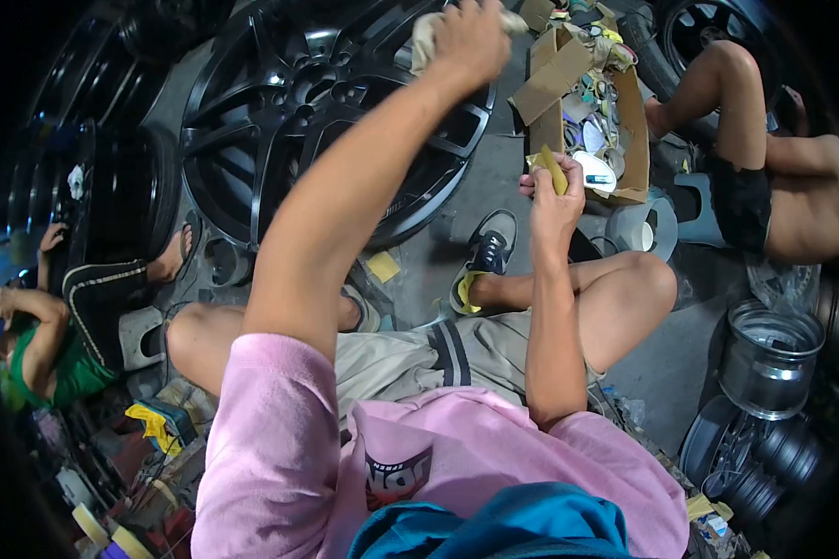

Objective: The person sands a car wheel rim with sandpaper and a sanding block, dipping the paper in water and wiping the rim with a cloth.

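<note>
My left hand (473,45) is closed on a pale rag (426,42), over the upper right edge of a large dark alloy wheel rim (312,84). The rim lies face up on the floor in front of me, its spokes and centre hub showing. Held between the fingers of my right hand (555,200) is a folded yellowish piece of sandpaper (552,170). This hand is raised over my right leg, apart from the rim and just left of a cardboard box (636,140).
The box holds tape rolls and scraps. A yellow sandpaper piece (383,266) lies on the floor. One person (792,196) sits at right, another in green (70,349) at left. A silver rim (771,359) stands at right, dark wheels (126,186) at left.
</note>
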